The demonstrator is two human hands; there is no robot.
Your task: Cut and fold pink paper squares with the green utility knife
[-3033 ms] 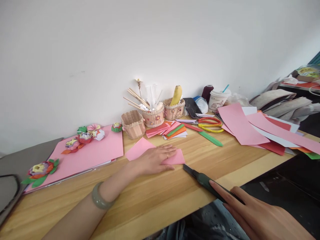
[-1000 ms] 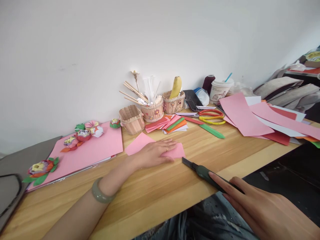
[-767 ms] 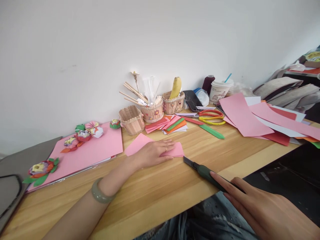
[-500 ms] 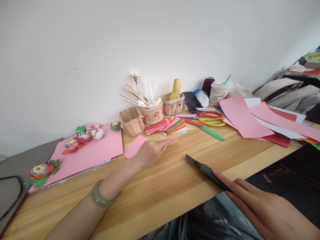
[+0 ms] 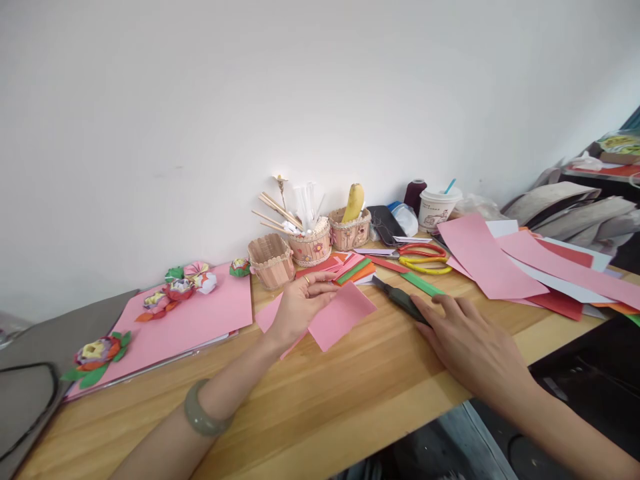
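Observation:
My left hand (image 5: 303, 308) has its fingers closed on a pink paper piece (image 5: 343, 315), with the thumb along its upper left part. Under and beside that hand more pink paper (image 5: 267, 315) shows on the wooden table. My right hand (image 5: 465, 340) has its fingers on the handle of a dark green utility knife (image 5: 404, 301), which lies low against the table. The knife's blade points away to the upper left, near the stack of coloured paper strips (image 5: 361, 272). A green paper strip (image 5: 423, 284) lies just beyond my right fingers.
Scissors (image 5: 423, 259) with red and yellow handles lie behind the knife. Small baskets (image 5: 273, 262) and a lidded cup (image 5: 437, 210) line the wall. Loose coloured sheets (image 5: 493, 260) spread at right. Paper flowers (image 5: 95, 353) rest on pink sheets (image 5: 215, 310) at left.
My left hand has taken hold of a pink paper piece and raised one end. My right hand has moved forward and left with the knife, closer to the paper stack. The view has shifted slightly.

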